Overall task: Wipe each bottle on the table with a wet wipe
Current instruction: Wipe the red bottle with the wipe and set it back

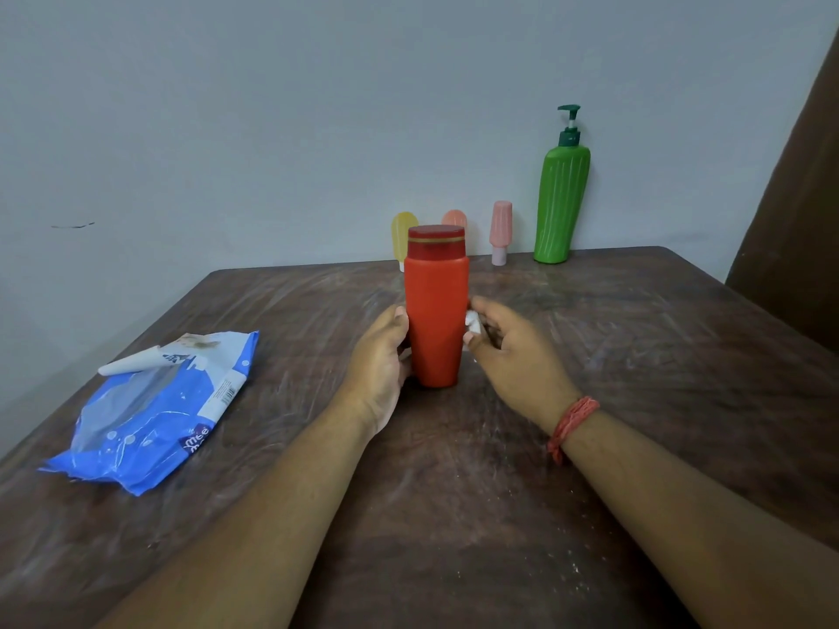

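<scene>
Though half-hidden behind red bottle (436,320), wipe (473,320) pinched right, left hand (381,356) gripping.

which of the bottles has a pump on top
The tall green bottle at the table's far right, against the wall. It alone has a dark green pump head; the red bottle has a flat cap, and the small yellow, orange and pink ones have none.

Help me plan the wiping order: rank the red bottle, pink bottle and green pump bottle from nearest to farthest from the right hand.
1. Red bottle: right beside the right hand.
2. Pink bottle: back edge, by the wall.
3. Green pump bottle: back edge, farther right.
</scene>
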The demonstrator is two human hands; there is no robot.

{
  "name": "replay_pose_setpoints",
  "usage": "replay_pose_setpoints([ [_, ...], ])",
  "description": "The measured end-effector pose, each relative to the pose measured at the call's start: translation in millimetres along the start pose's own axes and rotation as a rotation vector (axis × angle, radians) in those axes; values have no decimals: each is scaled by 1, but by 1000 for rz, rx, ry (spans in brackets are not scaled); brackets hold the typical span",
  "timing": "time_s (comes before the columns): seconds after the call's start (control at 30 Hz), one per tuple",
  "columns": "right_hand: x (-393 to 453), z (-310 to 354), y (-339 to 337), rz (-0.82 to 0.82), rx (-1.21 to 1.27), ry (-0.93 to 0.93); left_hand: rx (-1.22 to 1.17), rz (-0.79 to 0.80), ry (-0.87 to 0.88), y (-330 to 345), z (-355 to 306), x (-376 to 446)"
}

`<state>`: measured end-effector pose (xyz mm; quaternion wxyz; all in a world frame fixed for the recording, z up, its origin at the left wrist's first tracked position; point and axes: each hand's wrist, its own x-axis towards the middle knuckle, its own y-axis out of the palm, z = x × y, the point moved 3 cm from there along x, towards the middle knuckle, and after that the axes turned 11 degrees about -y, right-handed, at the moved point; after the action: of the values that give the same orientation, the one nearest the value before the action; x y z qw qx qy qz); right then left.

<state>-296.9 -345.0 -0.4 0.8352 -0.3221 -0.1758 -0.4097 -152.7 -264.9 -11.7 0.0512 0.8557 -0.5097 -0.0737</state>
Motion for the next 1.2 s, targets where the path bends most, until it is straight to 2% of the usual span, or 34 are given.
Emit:
replay_pose_setpoints([
  [0.13, 0, -5, -5, -44, -56, 43, -24, -27, 52, -7, -3, 2],
  [0.3, 2, -12, -15, -121, -66, 95, -72, 19, 81, -23, -10, 2],
  [0.47, 2, -12, -20, -125, -85, 107, 47, 166, 51, -29, -6, -3],
  [0.57, 2, -10, -20, -119, -99, 96, 230, 239, 51, -27, 1, -7],
  [0.63, 3, -10, -20, -117, -110, 86, 396, 204, 38, -23, 4, -7],
  [0.7, 3, -9, -19, -121, -117, 82, 547, 97, 42, -20, 4, -4],
  [0.77, 4, -9, -20, -124, -121, 83, 623, 39, 53, -19, 5, 0],
  [0.97, 4, -10, -26, -156, -80, 81, 615, 45, 57, -23, 5, 3],
  [1.2, 7, -17, -30, -219, -75, 45, 583, -69, 34, -38, -1, 32],
])
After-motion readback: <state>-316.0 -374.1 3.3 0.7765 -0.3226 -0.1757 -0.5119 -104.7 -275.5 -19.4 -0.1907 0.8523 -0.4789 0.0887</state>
